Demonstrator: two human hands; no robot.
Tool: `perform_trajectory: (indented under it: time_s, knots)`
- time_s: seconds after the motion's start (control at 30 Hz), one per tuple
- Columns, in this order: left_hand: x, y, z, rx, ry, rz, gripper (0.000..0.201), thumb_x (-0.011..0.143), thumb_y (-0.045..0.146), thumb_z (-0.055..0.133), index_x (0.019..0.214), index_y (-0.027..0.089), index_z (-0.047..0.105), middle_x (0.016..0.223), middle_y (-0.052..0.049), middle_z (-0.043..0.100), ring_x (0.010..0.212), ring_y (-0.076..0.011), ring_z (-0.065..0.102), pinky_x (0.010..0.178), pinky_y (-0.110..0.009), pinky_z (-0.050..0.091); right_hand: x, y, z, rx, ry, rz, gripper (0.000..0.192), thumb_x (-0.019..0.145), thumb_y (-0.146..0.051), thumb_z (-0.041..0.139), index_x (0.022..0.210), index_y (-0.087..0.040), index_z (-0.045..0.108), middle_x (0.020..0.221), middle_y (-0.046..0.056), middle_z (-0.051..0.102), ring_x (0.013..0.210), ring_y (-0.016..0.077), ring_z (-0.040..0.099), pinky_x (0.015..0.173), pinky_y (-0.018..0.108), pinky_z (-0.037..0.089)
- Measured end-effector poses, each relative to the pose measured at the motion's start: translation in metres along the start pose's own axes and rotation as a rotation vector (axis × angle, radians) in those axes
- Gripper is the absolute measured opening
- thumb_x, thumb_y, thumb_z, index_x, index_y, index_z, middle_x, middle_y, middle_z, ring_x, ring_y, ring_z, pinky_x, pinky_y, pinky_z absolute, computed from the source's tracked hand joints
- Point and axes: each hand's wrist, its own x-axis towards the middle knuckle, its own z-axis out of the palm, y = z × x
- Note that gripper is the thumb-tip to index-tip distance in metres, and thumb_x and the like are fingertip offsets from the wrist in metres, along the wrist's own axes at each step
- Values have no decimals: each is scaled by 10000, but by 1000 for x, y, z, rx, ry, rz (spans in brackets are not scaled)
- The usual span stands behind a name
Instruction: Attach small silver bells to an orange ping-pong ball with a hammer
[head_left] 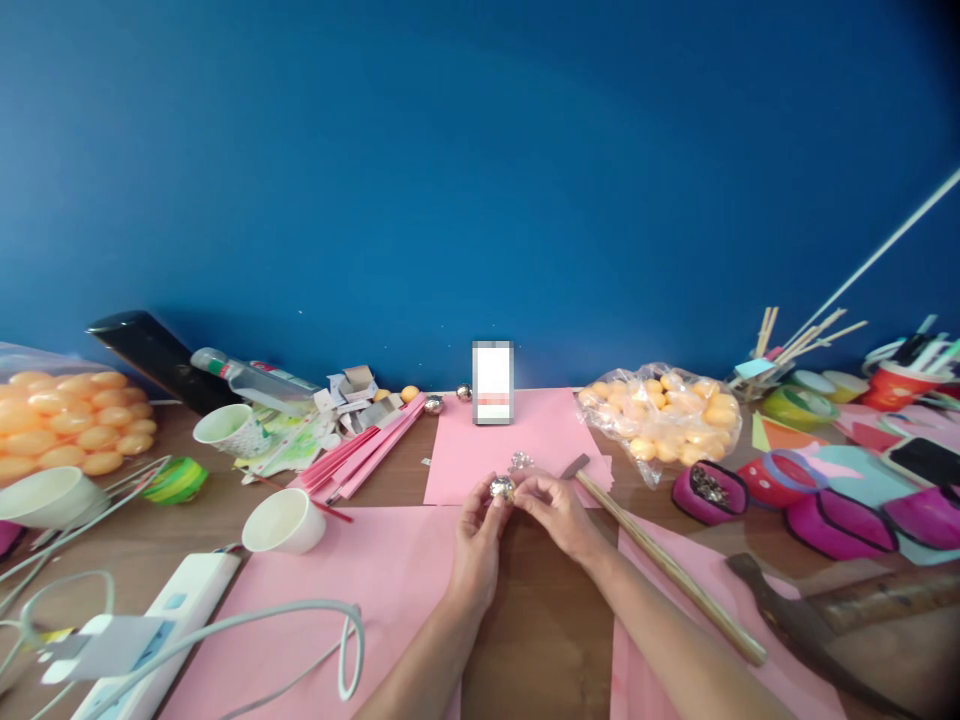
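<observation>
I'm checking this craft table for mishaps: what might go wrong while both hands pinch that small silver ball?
The silver ball, pinched only at the fingertips of the left hand and right hand, may slip and roll off. The right forearm lies close to the hammer and might knock it.

No text, label, brand or number can be read here. The small upright card (493, 382) at the back edge of the bench (540, 620) is blurred, so nothing on it is legible.

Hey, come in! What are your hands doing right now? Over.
Both hands up front: left hand and right hand pinch one shiny foil ball. Hammer lies right beside. Nothing blocking.
</observation>
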Motion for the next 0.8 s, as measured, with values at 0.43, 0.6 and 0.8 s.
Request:
perform_trajectory:
  time_s: [0.43, 0.6, 0.8]
  knots:
    - [-1, 0, 0, 9, -8, 2, 415, 724, 284, 602, 1120, 185, 522, 1099, -83, 604, 1050, -220, 536, 966, -391, 357, -2, -5, 2, -4, 44, 3, 165, 738, -339, 588, 722, -181, 630, 989, 50, 624, 978, 210, 553, 903, 345, 379]
    - [-1, -1, 0, 30, -3, 15, 410, 719, 293, 606, 1109, 192, 531, 1095, -79, 604, 1047, -220, 536, 956, -385, 367, -3, -6, 2, -3, 40, 15, 144, 745, -320, 587, 721, -181, 617, 1003, 44, 621, 975, 198, 555, 897, 320, 378]
    - [-1, -2, -2, 69, -6, 36, 396, 728, 292, 597, 1107, 199, 528, 1105, -74, 598, 1062, -221, 523, 962, -383, 357, -3, -8, 3, 29, 35, 9, 150, 742, -325, 587, 726, -179, 612, 986, 43, 624, 945, 196, 561, 882, 323, 389]
